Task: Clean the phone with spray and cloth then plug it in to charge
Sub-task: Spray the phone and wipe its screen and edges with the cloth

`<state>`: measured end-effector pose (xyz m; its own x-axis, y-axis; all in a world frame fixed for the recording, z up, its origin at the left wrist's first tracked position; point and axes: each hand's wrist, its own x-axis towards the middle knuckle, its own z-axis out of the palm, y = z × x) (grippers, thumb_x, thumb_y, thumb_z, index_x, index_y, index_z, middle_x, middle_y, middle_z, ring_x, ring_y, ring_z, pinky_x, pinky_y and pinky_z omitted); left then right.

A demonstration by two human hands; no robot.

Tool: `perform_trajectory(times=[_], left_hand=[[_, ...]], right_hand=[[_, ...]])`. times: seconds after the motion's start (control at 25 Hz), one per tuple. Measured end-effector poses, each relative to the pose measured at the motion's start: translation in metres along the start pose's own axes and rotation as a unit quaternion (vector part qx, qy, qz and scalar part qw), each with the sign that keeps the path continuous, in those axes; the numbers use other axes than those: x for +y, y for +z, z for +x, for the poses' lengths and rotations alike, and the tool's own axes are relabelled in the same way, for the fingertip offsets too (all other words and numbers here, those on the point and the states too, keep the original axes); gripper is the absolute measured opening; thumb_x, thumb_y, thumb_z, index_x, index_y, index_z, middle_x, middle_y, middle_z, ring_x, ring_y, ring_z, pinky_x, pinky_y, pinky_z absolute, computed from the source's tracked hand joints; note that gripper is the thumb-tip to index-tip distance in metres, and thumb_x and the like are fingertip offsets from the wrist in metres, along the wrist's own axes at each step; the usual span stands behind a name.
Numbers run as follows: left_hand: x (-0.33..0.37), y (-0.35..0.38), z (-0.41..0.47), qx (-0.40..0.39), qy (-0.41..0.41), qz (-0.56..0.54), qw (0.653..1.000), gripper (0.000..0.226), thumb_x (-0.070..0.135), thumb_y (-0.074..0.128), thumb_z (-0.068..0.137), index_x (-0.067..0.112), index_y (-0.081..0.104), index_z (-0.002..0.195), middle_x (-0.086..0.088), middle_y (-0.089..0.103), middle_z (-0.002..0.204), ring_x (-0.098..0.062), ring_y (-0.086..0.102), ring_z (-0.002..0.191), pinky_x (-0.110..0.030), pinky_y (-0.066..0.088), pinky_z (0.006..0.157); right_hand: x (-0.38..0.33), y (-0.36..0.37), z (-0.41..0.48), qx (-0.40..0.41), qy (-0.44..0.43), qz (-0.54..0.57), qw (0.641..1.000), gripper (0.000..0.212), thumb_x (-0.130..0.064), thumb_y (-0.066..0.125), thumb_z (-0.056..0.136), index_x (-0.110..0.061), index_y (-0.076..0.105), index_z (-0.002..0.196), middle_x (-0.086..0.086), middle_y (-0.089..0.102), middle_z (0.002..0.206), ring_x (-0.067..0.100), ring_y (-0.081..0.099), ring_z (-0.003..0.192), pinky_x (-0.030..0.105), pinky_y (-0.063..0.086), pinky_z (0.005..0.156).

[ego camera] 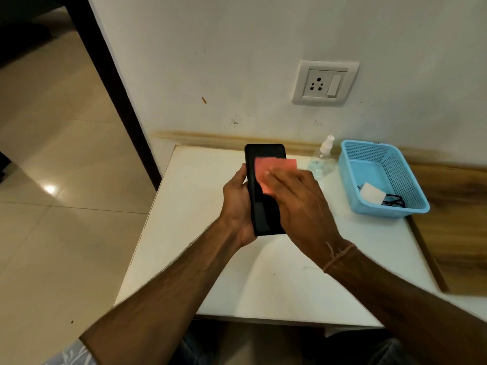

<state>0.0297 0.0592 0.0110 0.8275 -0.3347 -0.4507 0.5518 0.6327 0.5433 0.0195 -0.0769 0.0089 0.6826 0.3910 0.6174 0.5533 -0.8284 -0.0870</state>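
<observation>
Phone [261, 212] gripped by left hand [235, 204] | right hand [300, 204] presses cloth [274, 167] on it | above table [263, 285]

phone [263, 196] black, cloth [274, 171] pink-red, basket [411, 180] light blue w/ perforated mesh walls, table [210, 259] white, bottle [322, 160] clear, white cap.

A pinkish thread band [340, 255] circles the right wrist.
</observation>
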Motion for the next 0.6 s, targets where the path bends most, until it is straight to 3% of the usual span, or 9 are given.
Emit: perform_trajectory(times=[0.12,0.28,0.4,0.48,0.52,0.6], left_hand=[[-0.004,0.003,-0.003,-0.002,-0.003,0.003,1.0,0.064,0.063,0.042,0.096,0.016,0.072,0.126,-0.013,0.074,0.114,-0.033,0.072,0.096,-0.044,0.055,0.087],[0.004,-0.001,-0.002,-0.012,-0.001,-0.007,1.0,0.071,0.064,0.04,0.096,0.01,0.066,0.133,-0.015,0.071,0.112,-0.031,0.071,0.092,-0.039,0.058,0.081],[0.006,-0.003,0.0,-0.048,0.01,-0.025,0.998,0.078,0.063,0.033,0.097,0.004,0.05,0.146,-0.02,0.063,0.119,-0.036,0.063,0.093,-0.045,0.051,0.091],[0.004,-0.002,0.0,-0.061,0.011,-0.042,0.997,0.078,0.063,0.032,0.098,0.003,0.05,0.144,-0.021,0.062,0.12,-0.037,0.061,0.094,-0.049,0.047,0.095],[0.002,-0.001,0.001,-0.06,0.013,-0.045,0.997,0.077,0.063,0.031,0.099,0.003,0.052,0.143,-0.022,0.062,0.12,-0.037,0.061,0.094,-0.049,0.048,0.094],[0.002,-0.001,0.001,-0.046,0.014,-0.028,0.998,0.077,0.064,0.031,0.099,0.004,0.057,0.14,-0.022,0.065,0.118,-0.035,0.065,0.092,-0.044,0.052,0.09]], right_hand=[[-0.01,0.005,0.03,-0.012,0.05,0.057,0.997,0.036,-0.007,0.053,0.087,-0.005,0.066,0.12,0.011,0.063,0.126,0.03,0.055,0.12,0.049,0.048,0.097],[-0.018,-0.001,-0.003,-0.04,-0.001,0.068,0.997,0.046,-0.008,0.042,0.087,-0.008,0.06,0.129,0.009,0.059,0.133,0.029,0.051,0.126,0.045,0.044,0.102],[-0.025,-0.002,-0.065,-0.07,-0.07,0.018,0.995,0.067,-0.015,0.042,0.092,-0.021,0.018,0.154,0.002,0.038,0.151,0.025,0.037,0.139,0.04,0.029,0.112],[-0.018,-0.001,-0.089,-0.085,-0.099,0.012,0.991,0.064,-0.027,0.032,0.099,-0.023,0.0,0.155,-0.005,0.014,0.16,0.016,0.015,0.148,0.037,0.015,0.117],[-0.013,-0.003,-0.089,-0.089,-0.103,0.012,0.991,0.059,-0.03,0.026,0.103,-0.022,0.0,0.155,-0.007,0.008,0.162,0.014,0.008,0.149,0.036,0.012,0.119],[-0.007,-0.004,-0.071,-0.085,-0.081,0.021,0.993,0.052,-0.027,0.024,0.104,-0.019,0.014,0.154,-0.004,0.015,0.161,0.017,0.017,0.148,0.036,0.017,0.119]])
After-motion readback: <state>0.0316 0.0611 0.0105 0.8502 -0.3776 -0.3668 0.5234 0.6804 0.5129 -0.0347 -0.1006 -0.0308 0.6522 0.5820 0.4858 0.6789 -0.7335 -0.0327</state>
